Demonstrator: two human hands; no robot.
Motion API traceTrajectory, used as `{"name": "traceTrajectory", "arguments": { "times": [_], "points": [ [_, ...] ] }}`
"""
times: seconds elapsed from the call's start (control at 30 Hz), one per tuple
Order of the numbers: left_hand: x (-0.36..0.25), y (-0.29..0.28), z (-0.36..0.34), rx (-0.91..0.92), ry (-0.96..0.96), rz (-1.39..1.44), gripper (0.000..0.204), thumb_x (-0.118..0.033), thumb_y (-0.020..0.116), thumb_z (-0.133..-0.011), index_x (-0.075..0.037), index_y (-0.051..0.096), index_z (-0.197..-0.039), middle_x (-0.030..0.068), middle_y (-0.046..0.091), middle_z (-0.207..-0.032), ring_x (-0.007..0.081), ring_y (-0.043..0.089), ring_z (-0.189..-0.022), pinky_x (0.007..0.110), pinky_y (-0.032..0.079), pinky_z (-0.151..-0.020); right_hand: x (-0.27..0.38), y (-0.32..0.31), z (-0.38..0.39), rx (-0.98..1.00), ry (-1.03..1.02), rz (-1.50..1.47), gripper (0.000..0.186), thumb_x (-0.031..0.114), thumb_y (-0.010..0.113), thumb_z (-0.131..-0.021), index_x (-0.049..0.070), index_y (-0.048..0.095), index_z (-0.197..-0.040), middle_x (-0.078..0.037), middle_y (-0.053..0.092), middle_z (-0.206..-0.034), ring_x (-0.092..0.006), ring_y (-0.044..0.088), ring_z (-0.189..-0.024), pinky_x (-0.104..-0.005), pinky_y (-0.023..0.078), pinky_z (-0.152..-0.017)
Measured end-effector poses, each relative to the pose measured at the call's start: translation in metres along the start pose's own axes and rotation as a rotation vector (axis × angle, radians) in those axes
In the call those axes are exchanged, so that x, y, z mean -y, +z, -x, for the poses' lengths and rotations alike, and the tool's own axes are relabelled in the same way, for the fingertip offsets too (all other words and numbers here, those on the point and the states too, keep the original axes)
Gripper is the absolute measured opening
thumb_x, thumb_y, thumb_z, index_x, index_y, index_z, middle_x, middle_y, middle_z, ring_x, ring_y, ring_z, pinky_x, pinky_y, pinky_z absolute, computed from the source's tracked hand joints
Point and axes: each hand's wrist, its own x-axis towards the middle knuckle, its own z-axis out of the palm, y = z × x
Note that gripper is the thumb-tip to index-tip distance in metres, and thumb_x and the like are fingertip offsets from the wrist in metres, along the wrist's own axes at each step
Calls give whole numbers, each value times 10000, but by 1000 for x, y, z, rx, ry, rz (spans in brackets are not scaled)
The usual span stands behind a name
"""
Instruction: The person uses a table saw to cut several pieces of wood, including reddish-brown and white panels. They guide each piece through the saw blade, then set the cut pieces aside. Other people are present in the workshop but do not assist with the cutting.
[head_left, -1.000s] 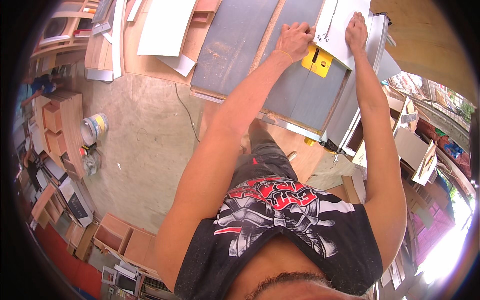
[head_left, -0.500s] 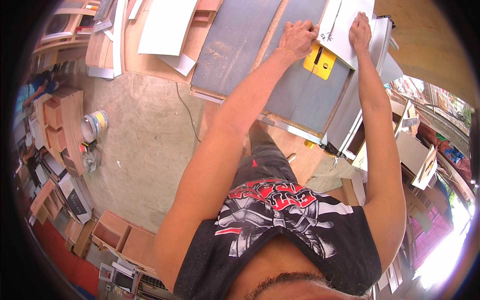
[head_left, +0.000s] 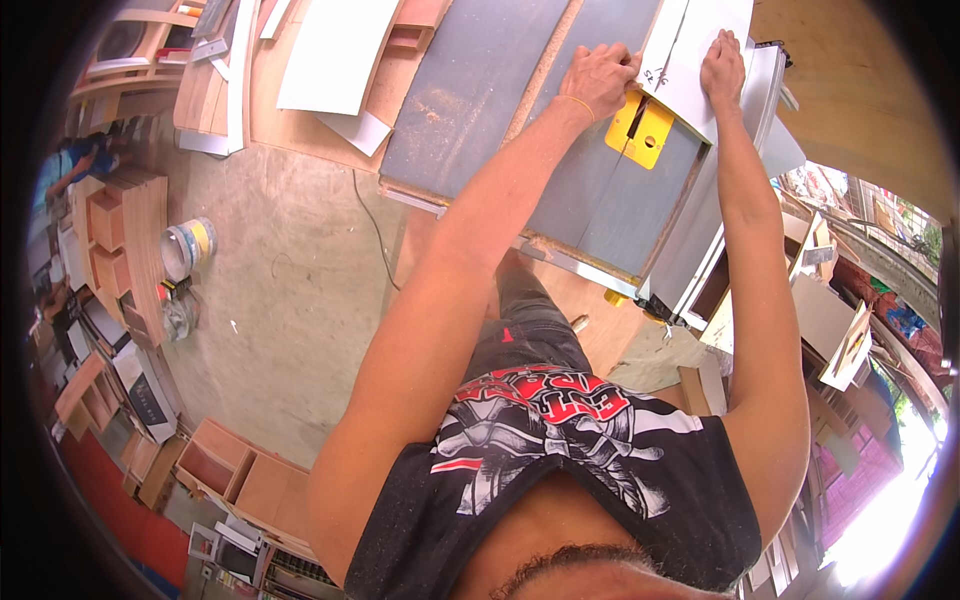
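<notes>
A white board (head_left: 697, 62) with a dark lengthwise cut line and small handwritten marks lies on the grey table (head_left: 600, 205) of a table saw. My left hand (head_left: 600, 78) is closed at the board's left edge, its fingers curled and its thumb side against the board. My right hand (head_left: 723, 72) rests flat on the board's right part, fingers stretched forward. Just nearer than the board sits the yellow insert plate (head_left: 651, 136), with a dark slot and a round hole. The blade cannot be made out.
Left of the saw, white panels (head_left: 335, 55) lie on a wooden surface. A bucket (head_left: 188, 248) and wooden drawer units (head_left: 118, 250) stand on the floor at left, with a cable (head_left: 374, 222) nearer the saw. Wood pieces (head_left: 835, 315) are piled at right. Another person (head_left: 70, 165) is far left.
The view has shifted very slightly. Both hands keep nearly the same places on the white board, with no clear movement of it over the saw table.
</notes>
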Motion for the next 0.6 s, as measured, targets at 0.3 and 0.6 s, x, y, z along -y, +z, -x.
{"name": "traceTrajectory", "arguments": {
  "times": [0.3, 0.6],
  "points": [
    [2, 5, -9, -8, 18, -27, 357, -253, 546, -993, -204, 599, -1342, -15, 614, -1106, 111, 581, -1048, 326, 380, -878, -4, 3, -6, 2, 4, -1, 483, 253, 331, -1010, 11, 518, -1385, -167, 485, -1460, -322, 406, -1385, -417, 299, -1157],
    [8, 9, -13, -34, 29, 13, 359, -268, 549, -991, -228, 594, -1344, -9, 610, -1109, 115, 587, -1038, 336, 376, -859, -11, 10, -18, 1, 4, -12, 480, 250, 331, -1008, 11, 523, -1377, -159, 487, -1461, -315, 407, -1383, -414, 300, -1155]
  ]
}}
